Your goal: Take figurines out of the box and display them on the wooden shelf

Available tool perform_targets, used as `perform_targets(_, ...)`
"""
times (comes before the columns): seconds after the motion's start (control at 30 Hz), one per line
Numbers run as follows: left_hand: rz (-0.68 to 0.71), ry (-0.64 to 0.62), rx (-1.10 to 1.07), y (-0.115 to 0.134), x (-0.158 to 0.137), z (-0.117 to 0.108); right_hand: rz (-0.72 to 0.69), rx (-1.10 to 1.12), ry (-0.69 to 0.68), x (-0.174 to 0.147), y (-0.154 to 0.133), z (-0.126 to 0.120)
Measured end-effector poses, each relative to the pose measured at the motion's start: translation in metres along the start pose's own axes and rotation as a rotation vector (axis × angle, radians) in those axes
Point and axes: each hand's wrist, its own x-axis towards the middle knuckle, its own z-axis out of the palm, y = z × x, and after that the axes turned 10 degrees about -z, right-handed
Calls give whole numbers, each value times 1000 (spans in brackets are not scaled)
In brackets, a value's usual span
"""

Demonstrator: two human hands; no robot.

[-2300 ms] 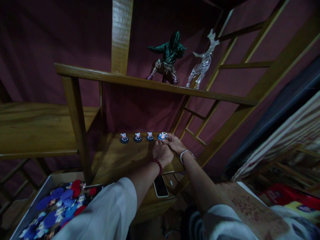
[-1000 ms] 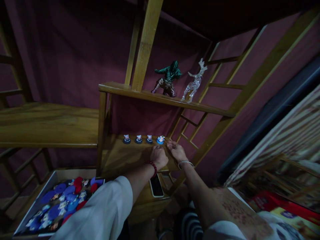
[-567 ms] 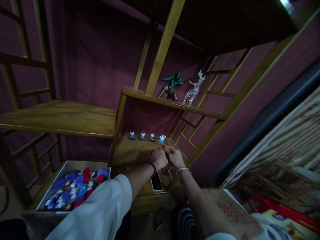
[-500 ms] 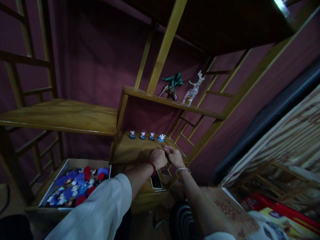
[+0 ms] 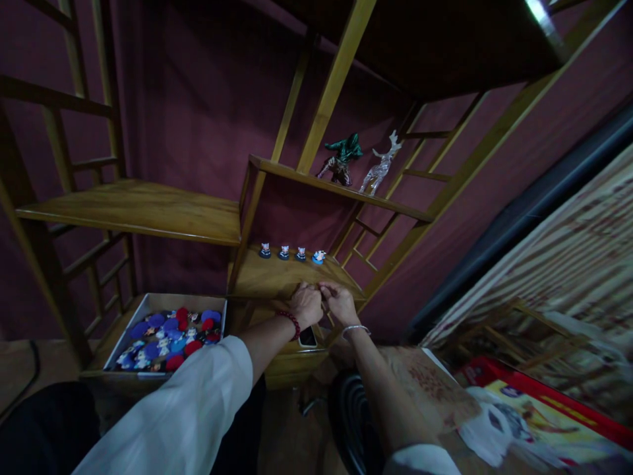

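My left hand (image 5: pixel 306 304), with a red bead bracelet at the wrist, is closed above the front edge of the lower shelf (image 5: pixel 270 282). Close beside it on the right, my right hand (image 5: pixel 339 302) has its fingers pinched together, a silver bangle on its wrist. The fingertips of both hands nearly meet; anything between them is too small or hidden to make out. Behind the hands, several small figurines (image 5: pixel 283 253) stand in a row on dark round bases. At the row's right end, nearest my hands, is a figurine on a blue base (image 5: pixel 318 257).
A shallow white box (image 5: pixel 225 316) of small figurines and red and blue pieces sits at lower left. Below my hands lies a phone (image 5: pixel 307 338). A green-hooded figure (image 5: pixel 341 159) and a clear deer (image 5: pixel 380 166) occupy the upper shelf (image 5: pixel 346 191). Wooden uprights frame the shelves.
The camera view has shifted, so the shelves sit higher and the box further right. My hands have drawn slightly back from the figurine row, which stands unchanged.
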Motion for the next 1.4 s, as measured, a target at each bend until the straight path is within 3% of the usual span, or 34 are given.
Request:
perform_targets(0.17,105,61,29,-9,-14,9,-136,-154,36,-16,-18,7)
perform_targets(0.33,161,132,27,-18,-27,15,-186,-280,70,-30,-35,15)
perform_targets(0.63,117,159,-11,-24,-48,14,-201,-370,132,-51,-57,27)
perform_targets(1.23,127,130,53,-53,-88,4,-193,-288,89,-85,-91,61)
perform_targets(1.4,60,84,9,-61,-102,4,-190,-267,53,-92,-95,71)
